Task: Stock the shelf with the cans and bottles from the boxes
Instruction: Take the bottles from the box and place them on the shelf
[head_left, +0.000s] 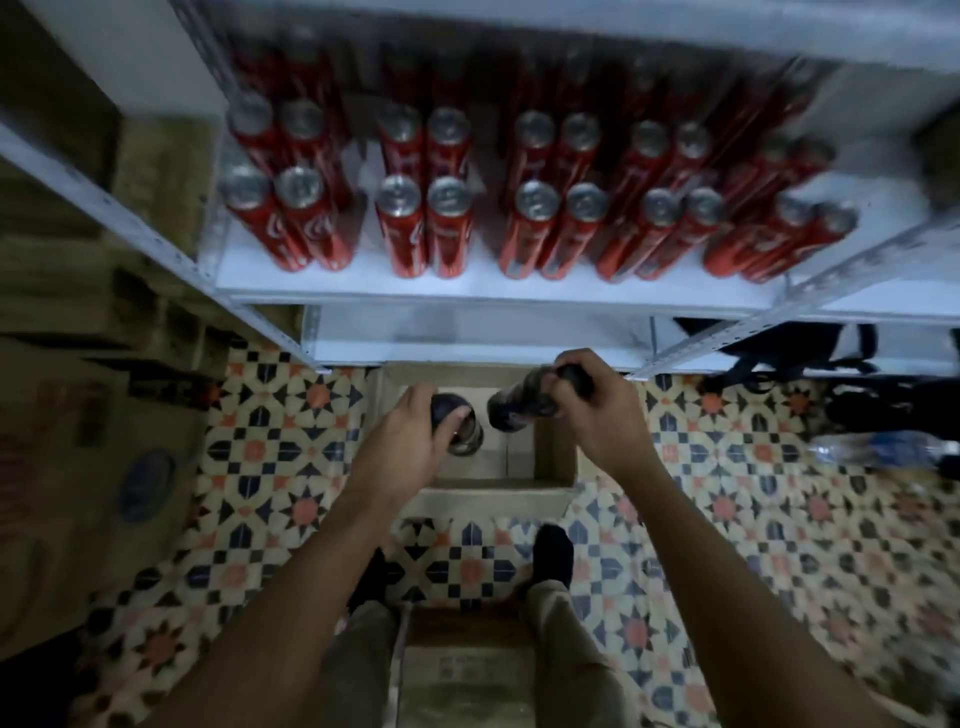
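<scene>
Apparently each hand (410, 441) (597, 410) grips a bottle (462, 431) (524, 402) over the box (556, 457).

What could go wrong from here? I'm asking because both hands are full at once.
Each hand grips a dark bottle by its top: left hand on the left bottle, right hand on the right bottle. One could slip and drop into the cardboard box or onto the tiled floor. The red cans stand close to the shelf edge; a bump may topple them.
</scene>
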